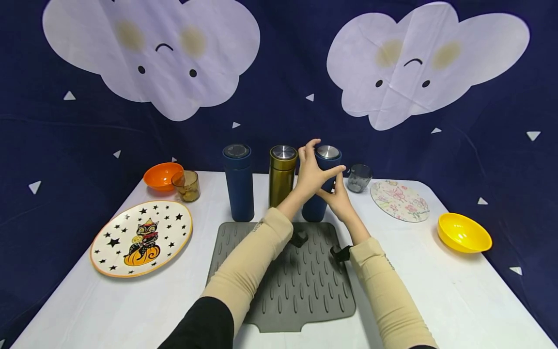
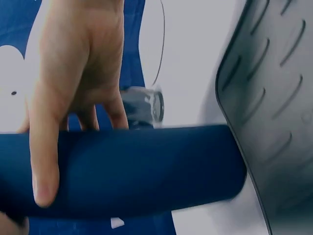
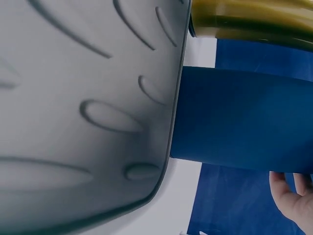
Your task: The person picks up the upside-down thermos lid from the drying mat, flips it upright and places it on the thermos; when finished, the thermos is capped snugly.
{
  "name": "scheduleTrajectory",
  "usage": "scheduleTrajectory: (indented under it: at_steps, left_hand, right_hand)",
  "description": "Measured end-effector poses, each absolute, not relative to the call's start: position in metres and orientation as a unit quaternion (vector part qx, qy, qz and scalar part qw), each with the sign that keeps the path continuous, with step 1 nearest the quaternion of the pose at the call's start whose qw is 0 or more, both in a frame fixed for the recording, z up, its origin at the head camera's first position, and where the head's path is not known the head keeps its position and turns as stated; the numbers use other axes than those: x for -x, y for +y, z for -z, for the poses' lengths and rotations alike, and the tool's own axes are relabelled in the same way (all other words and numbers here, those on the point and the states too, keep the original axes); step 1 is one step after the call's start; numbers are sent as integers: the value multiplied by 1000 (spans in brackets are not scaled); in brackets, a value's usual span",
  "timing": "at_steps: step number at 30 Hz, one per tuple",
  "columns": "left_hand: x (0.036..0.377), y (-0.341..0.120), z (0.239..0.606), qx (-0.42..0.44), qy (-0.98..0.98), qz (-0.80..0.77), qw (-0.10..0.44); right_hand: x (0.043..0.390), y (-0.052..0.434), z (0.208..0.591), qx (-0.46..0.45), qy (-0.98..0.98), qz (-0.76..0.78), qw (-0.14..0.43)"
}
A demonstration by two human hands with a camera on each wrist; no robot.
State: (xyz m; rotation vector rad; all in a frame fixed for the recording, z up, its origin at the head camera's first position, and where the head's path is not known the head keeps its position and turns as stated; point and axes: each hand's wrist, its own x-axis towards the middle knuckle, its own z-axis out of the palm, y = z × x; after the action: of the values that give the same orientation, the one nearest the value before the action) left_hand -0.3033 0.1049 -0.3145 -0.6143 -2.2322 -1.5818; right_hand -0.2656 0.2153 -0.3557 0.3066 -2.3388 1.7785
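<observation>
A tall blue thermos (image 1: 315, 208) with a silver lid stands just behind the grey draining mat (image 1: 283, 291). My left hand (image 1: 311, 172) grips its upper part from the left, thumb across the front. Lower down, my right hand (image 1: 337, 198) holds it from the right. In the left wrist view the right hand (image 2: 78, 63) has its thumb over the front of the thermos (image 2: 146, 171) and other fingers behind it. A gold thermos (image 1: 281, 179) stands left of the hands, and another blue thermos (image 1: 239, 189) farther left.
At left are an orange bowl (image 1: 162, 177), an amber glass (image 1: 192, 189) and a cat-patterned plate (image 1: 170, 218). On the right stand a grey glass (image 1: 360, 178), a round floral mat (image 1: 398, 201) and a yellow bowl (image 1: 464, 235). A dark cloud-print curtain hangs behind the table.
</observation>
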Motion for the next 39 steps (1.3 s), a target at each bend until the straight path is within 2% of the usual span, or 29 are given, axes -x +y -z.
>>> scheduleTrajectory:
  at_steps: [4,7,12,19,27,33,39]
  left_hand:
    - [302,109,315,171,-793,533,242]
    - [302,108,316,169,-787,534,258]
    - [302,106,317,190,-779,548,237]
    - [304,104,321,210,-771,559,221]
    - [306,101,324,220,-769,567,197]
    - [310,99,323,224,-765,572,193]
    - [313,97,323,225,-766,571,193]
  right_hand:
    - [274,219,367,-98,-803,-579,104]
    - [277,221,371,-94,-817,-557,118]
    - [279,224,372,-96,-822,-547,130]
    - [258,212,348,-94,-816,-560,110]
    - [278,223,372,-109,-812,-559,126]
    - [284,222,373,-121,-814,-549,147]
    - [281,219,364,-112,-812,-559,121]
